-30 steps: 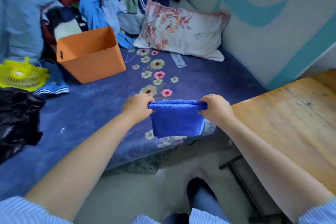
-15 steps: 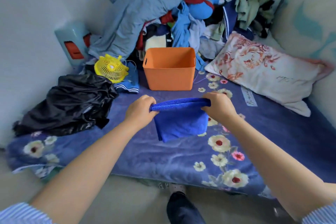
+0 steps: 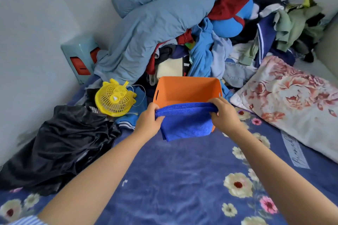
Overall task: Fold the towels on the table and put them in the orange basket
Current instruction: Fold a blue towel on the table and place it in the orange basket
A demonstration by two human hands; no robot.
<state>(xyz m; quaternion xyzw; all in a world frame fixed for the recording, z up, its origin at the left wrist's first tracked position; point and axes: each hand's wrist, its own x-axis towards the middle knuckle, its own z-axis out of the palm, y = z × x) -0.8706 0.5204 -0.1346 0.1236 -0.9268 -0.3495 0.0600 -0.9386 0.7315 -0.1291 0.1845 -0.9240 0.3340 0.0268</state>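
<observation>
A folded blue towel (image 3: 185, 123) hangs between my hands, right in front of the near wall of the orange basket (image 3: 188, 87). My left hand (image 3: 149, 120) pinches the towel's upper left corner. At the upper right corner my right hand (image 3: 224, 113) grips the folded edge. The towel's top edge lies level with the basket's near rim and hides that wall. The basket stands open on the blue flowered bed cover, and what I see of its inside is bare orange.
A yellow small fan (image 3: 114, 97) lies left of the basket, with a black garment (image 3: 64, 144) in front of it. A big pile of clothes and a grey-blue quilt (image 3: 155, 22) rises behind. A flowered pillow (image 3: 290, 100) lies at the right.
My view swung left from the wooden table to the bed. Both hands carried the folded towel forward, from the bed's edge up to the basket's near rim.
</observation>
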